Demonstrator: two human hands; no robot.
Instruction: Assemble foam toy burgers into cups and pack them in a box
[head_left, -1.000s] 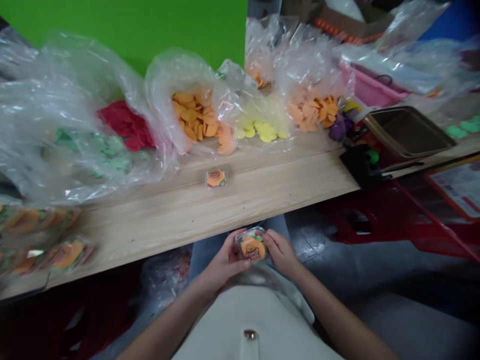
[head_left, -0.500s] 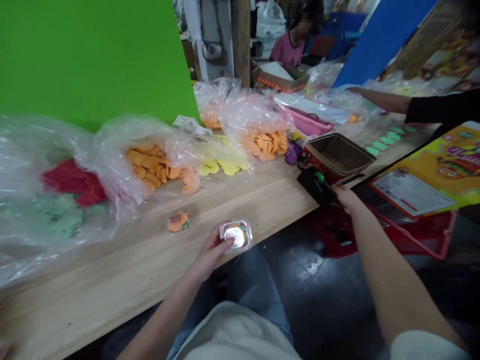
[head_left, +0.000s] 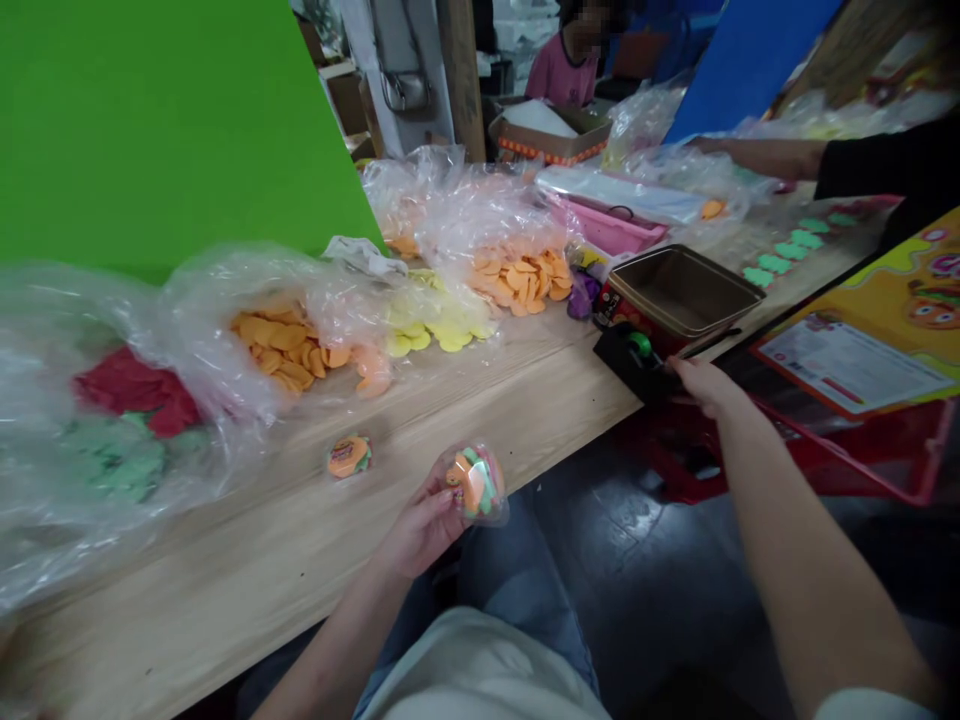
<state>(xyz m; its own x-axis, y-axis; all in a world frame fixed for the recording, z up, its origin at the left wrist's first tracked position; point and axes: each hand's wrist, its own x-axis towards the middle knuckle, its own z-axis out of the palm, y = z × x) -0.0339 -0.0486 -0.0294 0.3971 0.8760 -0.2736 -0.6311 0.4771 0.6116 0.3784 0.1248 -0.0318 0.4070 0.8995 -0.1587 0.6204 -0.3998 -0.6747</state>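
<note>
Along the wooden table [head_left: 225,570] lie plastic bags [head_left: 277,345] of orange discs. At lower centre, just past the table edge, a clear pack [head_left: 474,485] of orange and green pieces sits in the curled left hand [head_left: 420,530], fingers closed around it. The right hand [head_left: 701,385] touches a black device [head_left: 634,365] — whether it grips, I cannot tell.

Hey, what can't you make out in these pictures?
All in the head view:
Clear plastic pack of orange and green pieces: blurred, partly hidden by the left hand.
Black plastic device: partly hidden by the right hand.
Yellow printed card: cut off by the right edge.
Red pieces and green pieces: blurred by clear plastic bags.
</note>
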